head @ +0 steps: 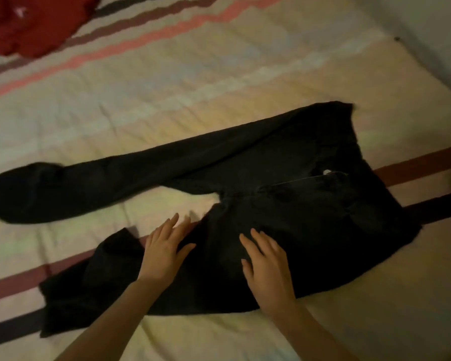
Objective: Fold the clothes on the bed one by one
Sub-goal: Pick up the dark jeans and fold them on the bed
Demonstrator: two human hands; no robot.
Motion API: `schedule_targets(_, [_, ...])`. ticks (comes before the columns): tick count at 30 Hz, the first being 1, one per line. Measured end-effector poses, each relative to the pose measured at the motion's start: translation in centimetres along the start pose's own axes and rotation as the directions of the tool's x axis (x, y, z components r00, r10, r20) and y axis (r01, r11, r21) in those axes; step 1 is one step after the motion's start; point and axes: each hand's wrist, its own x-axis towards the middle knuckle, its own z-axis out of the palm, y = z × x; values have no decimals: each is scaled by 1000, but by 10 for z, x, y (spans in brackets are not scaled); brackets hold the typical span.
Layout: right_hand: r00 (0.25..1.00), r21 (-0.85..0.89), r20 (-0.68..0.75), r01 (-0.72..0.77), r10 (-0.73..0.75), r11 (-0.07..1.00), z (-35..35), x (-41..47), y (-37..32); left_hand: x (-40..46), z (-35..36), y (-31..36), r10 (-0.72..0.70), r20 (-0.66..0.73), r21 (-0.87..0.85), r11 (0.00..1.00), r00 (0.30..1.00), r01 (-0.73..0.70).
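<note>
A pair of black jeans (pixel 284 194) lies spread on the bed, waist to the right with a small metal button showing, legs running out to the left. The far leg stretches flat toward the left edge. The near leg is bunched and partly doubled over at its lower end. My left hand (pixel 164 248) lies flat with straight fingers on the near leg, close to the crotch. My right hand (pixel 267 264) presses flat on the thigh and seat part of the same leg. Neither hand grips the cloth.
The bed carries a pale cover (pixel 167 82) with pastel bands and dark red, pink and black stripes. A crumpled red garment (pixel 34 22) lies at the far left corner. A light wall (pixel 440 29) runs along the bed's right side.
</note>
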Motion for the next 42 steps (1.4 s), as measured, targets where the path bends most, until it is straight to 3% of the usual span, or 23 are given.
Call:
schedule_targets(5, [991, -46, 88, 106, -101, 993, 42, -14, -56, -54, 5, -81, -110, -48, -26, 994, 993, 108])
schedule_targets(16, [957, -100, 112, 280, -269, 955, 121, -20, -144, -117, 21, -213, -275, -163, -91, 961, 948, 263])
schedule_targets(23, [926, -90, 126, 369, -357, 925, 150, -21, -182, -143, 35, -271, -240, -235, -98, 970, 942, 223])
schedule_targets(26, [901, -123, 115, 430, -418, 894, 161, -22, -199, -152, 41, -285, -342, -276, -205, 934, 898, 292])
schedule_targets(29, [882, -105, 122, 467, -454, 878, 174, -23, -220, -160, 46, -291, -490, -207, -408, 830, 847, 380])
schedule_targets(34, [862, -85, 157, 497, -481, 863, 191, -20, -260, -167, 53, -291, -545, -241, -505, 777, 803, 376])
schedule_targets(36, [859, -77, 195, 495, -473, 866, 196, -19, -274, -166, 52, -291, -610, -232, -611, 698, 758, 374])
schedule_targets(40, [882, -66, 209, 444, -423, 894, 201, -17, -294, -164, 49, -290, -784, 12, -875, 293, 621, 386])
schedule_targets(42, [900, -38, 144, 420, -411, 907, 198, -15, -300, -167, 51, -295, -774, 78, -937, 159, 629, 311])
